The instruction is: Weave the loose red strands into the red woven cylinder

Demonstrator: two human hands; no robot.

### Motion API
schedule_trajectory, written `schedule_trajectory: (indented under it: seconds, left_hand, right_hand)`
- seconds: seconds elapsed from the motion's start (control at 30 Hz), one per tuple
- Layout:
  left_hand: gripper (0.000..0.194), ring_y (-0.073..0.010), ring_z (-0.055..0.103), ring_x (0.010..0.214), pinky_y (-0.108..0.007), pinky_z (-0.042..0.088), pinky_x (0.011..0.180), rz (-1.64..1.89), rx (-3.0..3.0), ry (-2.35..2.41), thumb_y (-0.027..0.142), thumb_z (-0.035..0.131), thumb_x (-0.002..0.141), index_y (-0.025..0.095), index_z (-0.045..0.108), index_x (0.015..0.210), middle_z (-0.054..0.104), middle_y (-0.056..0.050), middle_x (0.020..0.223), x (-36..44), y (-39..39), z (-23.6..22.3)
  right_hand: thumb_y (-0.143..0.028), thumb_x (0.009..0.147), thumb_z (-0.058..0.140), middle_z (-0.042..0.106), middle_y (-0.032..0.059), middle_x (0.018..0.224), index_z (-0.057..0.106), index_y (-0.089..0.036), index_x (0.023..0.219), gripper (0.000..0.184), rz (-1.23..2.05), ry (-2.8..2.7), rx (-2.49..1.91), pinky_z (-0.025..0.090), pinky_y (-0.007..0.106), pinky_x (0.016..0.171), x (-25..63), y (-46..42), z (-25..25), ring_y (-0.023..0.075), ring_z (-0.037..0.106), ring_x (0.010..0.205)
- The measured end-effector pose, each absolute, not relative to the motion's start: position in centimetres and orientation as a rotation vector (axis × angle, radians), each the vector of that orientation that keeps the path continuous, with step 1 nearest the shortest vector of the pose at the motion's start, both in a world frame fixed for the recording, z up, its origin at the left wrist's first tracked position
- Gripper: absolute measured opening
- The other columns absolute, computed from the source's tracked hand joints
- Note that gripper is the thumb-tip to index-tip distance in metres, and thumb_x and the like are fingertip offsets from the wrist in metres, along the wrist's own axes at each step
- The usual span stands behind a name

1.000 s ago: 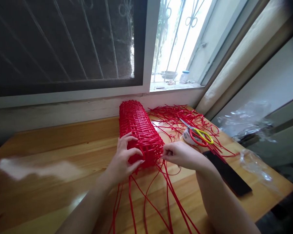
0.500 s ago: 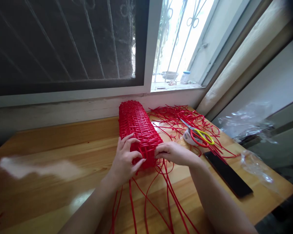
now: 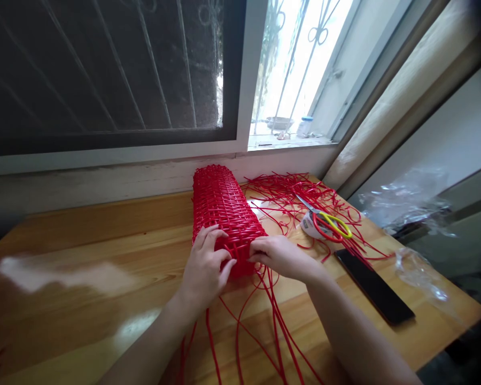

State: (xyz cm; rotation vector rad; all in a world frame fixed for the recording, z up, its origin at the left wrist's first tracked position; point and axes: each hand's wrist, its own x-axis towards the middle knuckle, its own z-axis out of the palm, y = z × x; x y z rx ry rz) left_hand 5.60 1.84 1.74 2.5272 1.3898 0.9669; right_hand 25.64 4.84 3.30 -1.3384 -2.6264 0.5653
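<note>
A long red woven basket point(image 3: 224, 200) lies on its side on the wooden table, its near end toward me. My left hand point(image 3: 208, 256) grips the left of that end, thumb and fingers curled on the weave. At the right edge, the fingers of my right hand point(image 3: 270, 251) are pinched together against the basket; whether a single strand is between them is hidden. Several loose red strands point(image 3: 278, 315) trail from the near end toward me over the table.
Scissors point(image 3: 332, 224) with red and yellow handles rest on a white roll point(image 3: 310, 225). Behind lies a heap of red strands point(image 3: 292, 187). A black phone-like slab point(image 3: 374, 286) and clear plastic wrap point(image 3: 420, 275) lie at the right. A window point(image 3: 296, 64) stands behind the table point(image 3: 84, 240).
The basket's near end and both hands have shifted slightly left. My right hand has slid a little along the edge, and the trailing strands have swayed left.
</note>
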Motion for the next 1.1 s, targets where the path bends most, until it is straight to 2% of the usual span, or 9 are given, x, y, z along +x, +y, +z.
schedule_trajectory:
  seconds: [0.17,0.27,0.37,0.5,0.77,0.87,0.97,1.03,1.1]
  left_hand:
    - [0.01,-0.0288,0.032,0.127,-0.047,0.031,0.108,0.722,2.574,1.337,0.017,0.057,0.077,0.018,0.067,0.078,0.05,-0.01,0.121,4.5,1.4,3.2]
    - [0.007,-0.0289,0.032,0.128,-0.046,0.031,0.108,0.65,2.597,1.357,0.018,0.059,0.075,0.016,0.065,0.077,0.049,-0.012,0.123,4.3,1.4,3.4]
    - [0.007,-0.0314,0.033,0.128,-0.047,0.031,0.108,0.591,2.629,1.428,0.021,0.064,0.071,0.014,0.064,0.071,0.051,-0.014,0.123,4.5,1.4,3.5]
    - [0.016,-0.0346,0.032,0.129,-0.052,0.019,0.112,0.535,2.683,1.505,0.029,0.068,0.069,0.014,0.068,0.069,0.054,-0.014,0.122,4.9,1.1,3.7]
    - [0.011,-0.0319,0.031,0.13,-0.047,0.023,0.112,0.501,2.585,1.545,0.026,0.068,0.07,0.016,0.071,0.066,0.056,-0.011,0.122,5.0,1.2,4.0]
    - [0.011,-0.0318,0.031,0.129,-0.048,0.019,0.113,0.51,2.562,1.547,0.028,0.069,0.068,0.017,0.071,0.065,0.056,-0.01,0.121,5.0,1.2,4.0]
    - [0.013,-0.0312,0.032,0.128,-0.05,0.015,0.113,0.549,2.54,1.572,0.027,0.064,0.073,0.018,0.071,0.066,0.056,-0.009,0.12,5.3,0.9,3.9]
    - [0.018,-0.0312,0.034,0.125,-0.051,0.019,0.111,0.578,2.497,1.661,0.024,0.058,0.077,0.017,0.072,0.067,0.057,-0.01,0.118,5.5,0.5,3.9]
    - [0.02,-0.0318,0.039,0.118,-0.051,0.029,0.104,0.61,2.439,1.803,0.023,0.056,0.079,0.016,0.072,0.068,0.057,-0.011,0.115,5.8,0.1,4.1]
  right_hand:
    - [-0.023,0.084,0.056,0.067,0.0018,0.078,0.058,-0.017,0.074,0.012,0.343,-2.67,-1.36,0.029,0.024,0.058,24.6,3.5,4.0,0.0136,0.059,0.069]
    - [-0.024,0.084,0.056,0.067,0.0015,0.075,0.057,-0.017,0.072,0.014,0.28,-2.681,-1.375,0.026,0.025,0.055,24.1,2.9,4.0,0.0126,0.058,0.065]
    - [-0.023,0.082,0.057,0.066,0.0009,0.071,0.056,-0.017,0.07,0.014,0.291,-2.685,-1.365,0.023,0.024,0.053,23.8,2.6,3.9,0.011,0.055,0.06]
    - [-0.021,0.079,0.057,0.063,-0.0002,0.065,0.054,-0.016,0.066,0.015,0.347,-2.687,-1.343,0.021,0.023,0.051,23.8,2.6,3.9,0.0091,0.05,0.056]
    - [-0.016,0.074,0.054,0.06,-0.0022,0.063,0.052,-0.017,0.065,0.009,0.491,-2.644,-1.318,0.02,0.022,0.051,24.0,2.8,3.9,0.0074,0.045,0.055]
    - [-0.015,0.072,0.053,0.059,-0.0027,0.061,0.051,-0.017,0.064,0.008,0.523,-2.658,-1.306,0.019,0.021,0.05,24.2,2.8,3.9,0.0068,0.042,0.054]
    - [-0.014,0.072,0.053,0.057,-0.003,0.06,0.052,-0.017,0.065,0.008,0.552,-2.667,-1.29,0.019,0.021,0.05,24.4,2.8,3.8,0.0065,0.04,0.053]
    - [-0.014,0.073,0.053,0.057,-0.0032,0.06,0.052,-0.017,0.064,0.009,0.567,-2.669,-1.272,0.02,0.021,0.05,24.4,2.8,3.8,0.0065,0.04,0.053]
    - [-0.014,0.073,0.053,0.057,-0.0031,0.061,0.052,-0.017,0.064,0.01,0.577,-2.677,-1.25,0.021,0.02,0.051,24.3,2.9,3.8,0.0067,0.041,0.054]
